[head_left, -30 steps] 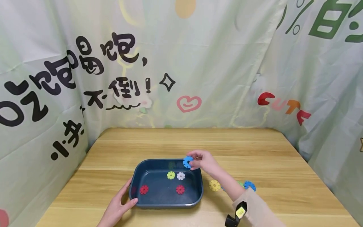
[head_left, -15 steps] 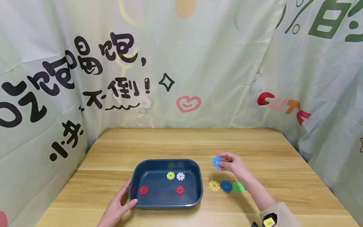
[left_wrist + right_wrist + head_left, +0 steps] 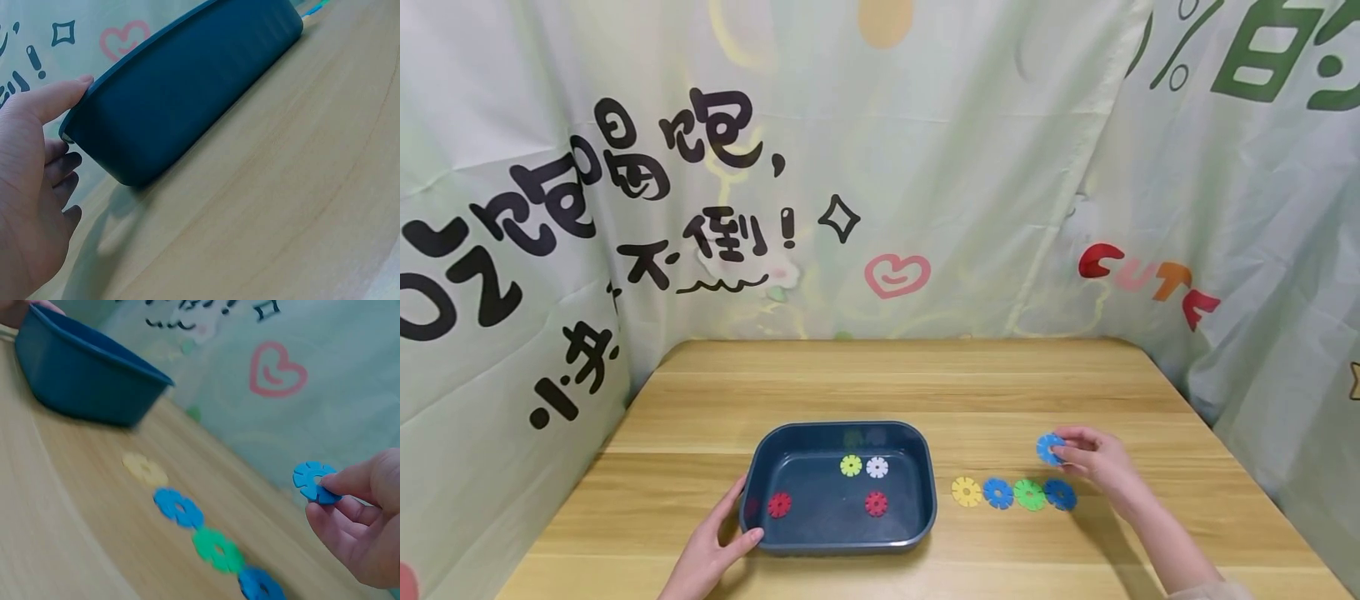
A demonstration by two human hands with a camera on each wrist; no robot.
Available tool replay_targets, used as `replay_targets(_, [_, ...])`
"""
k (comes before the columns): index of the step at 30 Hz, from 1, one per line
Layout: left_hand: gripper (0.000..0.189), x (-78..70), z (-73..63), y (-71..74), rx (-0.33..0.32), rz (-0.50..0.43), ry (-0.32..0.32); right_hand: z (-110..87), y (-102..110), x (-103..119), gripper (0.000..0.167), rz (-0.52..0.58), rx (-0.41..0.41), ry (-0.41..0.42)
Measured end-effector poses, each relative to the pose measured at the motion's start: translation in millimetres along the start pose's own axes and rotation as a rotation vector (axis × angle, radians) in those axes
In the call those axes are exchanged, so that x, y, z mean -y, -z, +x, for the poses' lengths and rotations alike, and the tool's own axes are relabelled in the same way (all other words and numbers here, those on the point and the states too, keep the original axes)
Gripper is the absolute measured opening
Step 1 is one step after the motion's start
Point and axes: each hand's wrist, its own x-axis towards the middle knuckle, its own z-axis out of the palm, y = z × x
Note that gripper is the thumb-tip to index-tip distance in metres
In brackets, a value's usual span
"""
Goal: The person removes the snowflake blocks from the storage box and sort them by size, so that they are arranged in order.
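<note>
Between thumb and fingers my right hand pinches a light blue notched disc, a flower-shaped building piece. It is raised above the right end of a row of discs on the table: yellow, blue, green and darker blue. At the left, my left hand grips the near left corner of a dark blue basin, thumb over the rim in the left wrist view. Inside the basin lie a yellow-green disc, a white disc and two red discs, one left, one right.
The wooden table reaches back to a pale printed curtain, which also hangs along both sides. The basin's right wall stands just left of the yellow disc.
My right hand has carried the light blue disc rightward from over the basin's back right corner to above the end of the row, uncovering the row. My left hand keeps its grip on the basin.
</note>
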Motion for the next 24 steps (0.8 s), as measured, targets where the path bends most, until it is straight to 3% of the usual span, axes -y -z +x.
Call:
replay_targets(13, [0.075, 1.2, -1.0, 0.6, 0.006, 0.001, 0.01, -9.5, 39, -32, 0.029, -0.203, -0.024, -0.157])
replay_targets(24, [0.075, 1.3, -1.3, 0.0, -0.009, 0.016, -0.022, -10.1, 48, -45, 0.022, -0.283, -0.019, -0.241])
